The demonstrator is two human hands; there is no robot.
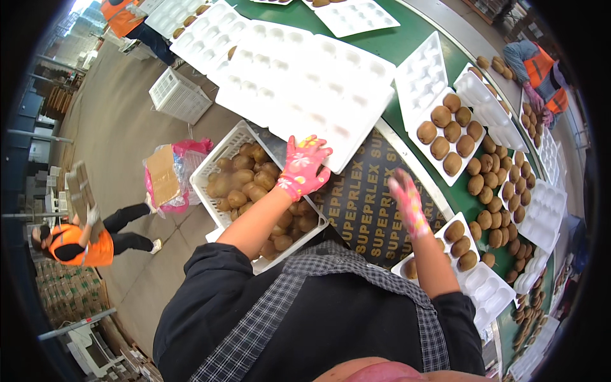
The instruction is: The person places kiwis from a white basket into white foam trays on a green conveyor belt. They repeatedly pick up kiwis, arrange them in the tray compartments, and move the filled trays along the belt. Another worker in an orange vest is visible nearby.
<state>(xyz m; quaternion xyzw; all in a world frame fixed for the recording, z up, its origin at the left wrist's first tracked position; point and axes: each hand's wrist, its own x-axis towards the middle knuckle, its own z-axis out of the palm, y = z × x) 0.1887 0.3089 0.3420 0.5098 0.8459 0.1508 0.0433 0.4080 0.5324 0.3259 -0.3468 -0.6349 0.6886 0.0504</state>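
Observation:
My left hand point(305, 164), in a pink patterned glove, rests with spread fingers on the near edge of a white moulded plastic tray point(329, 114). Whether it grips that edge I cannot tell. Left of it and below stands a white plastic crate point(203, 191) full of kiwifruit point(243, 176). My right hand point(408, 203), gloved alike and slightly blurred, is raised over the dark printed board point(367, 205) with nothing in it. Beyond it, a tray of kiwifruit point(451, 131) lies on the green conveyor belt point(377, 45), and another partly filled tray point(460, 246) sits beside my right forearm.
Loose kiwifruit point(489, 174) and more white trays point(542, 215) cover the belt's right part. A metal rail point(415, 164) edges the belt. On the floor at left are a white crate point(179, 98) and a cardboard piece point(164, 174). Several people in orange vests are around.

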